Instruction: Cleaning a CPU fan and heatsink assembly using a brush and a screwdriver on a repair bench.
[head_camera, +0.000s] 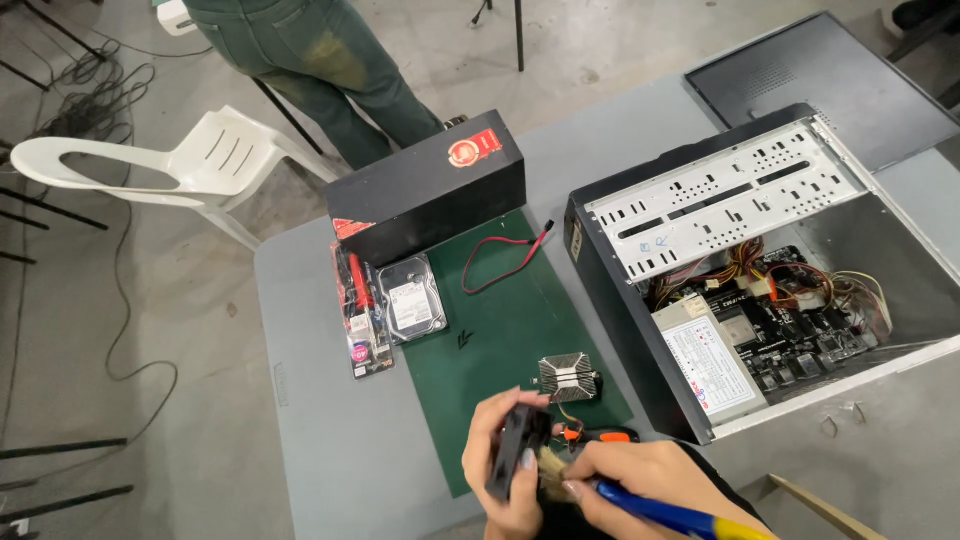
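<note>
Near the counter's front edge my left hand (505, 465) has its grip wrapped round a black fan (515, 450), held on edge just over the green mat (500, 320). My right hand (640, 480) pinches a blue-handled brush (660, 512), bristles touching the fan. Risks as I judge them: the fan's thin wire trails toward the heatsink (567, 378) on the mat, so a tug could drag it or strain the lead. Hard brushing could slip the fan from my fingers. The open case (760, 270) sits at the counter's right, so loosened dust could drift onto its board.
</note>
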